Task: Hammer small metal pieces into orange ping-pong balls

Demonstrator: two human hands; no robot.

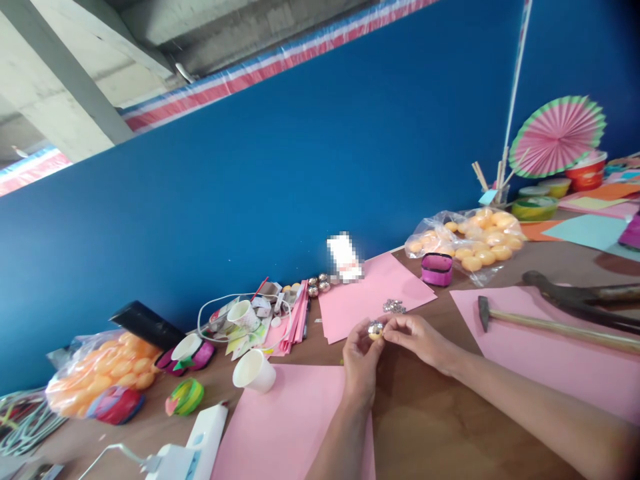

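Left hand [361, 353]: fingers curled, holding one small ball [375, 330], silver above, yellow below. Right hand [417, 337]: thumb and finger drawn to a narrow pinch at the ball's right side. Ball: between the two sets of fingertips, above the tabletop [425, 413], midway between its far edge and the picture's bottom; cradled by the left hand, with the right fingertips just beside it. Long axis: none discernible, the form appearing round. Heap of small silver pieces [395, 306]: just beyond the right fingertips, towards the far edge, nearer the right hand than the left. Four silver balls [319, 285]: farther off, left of the heap, close to the far edge. White paper cup [255, 371]: left of the left hand. Hammer [560, 325]: well to the right, towards the right edge. Hidden: the ball's underside, behind the left fingers. Hard to make out: anything inside the right pinch; the separate pieces of the heap. Cut off: the tabletop's near edge and both forearms. Obscured: a pixelated pale item [345, 257] at the far edge.
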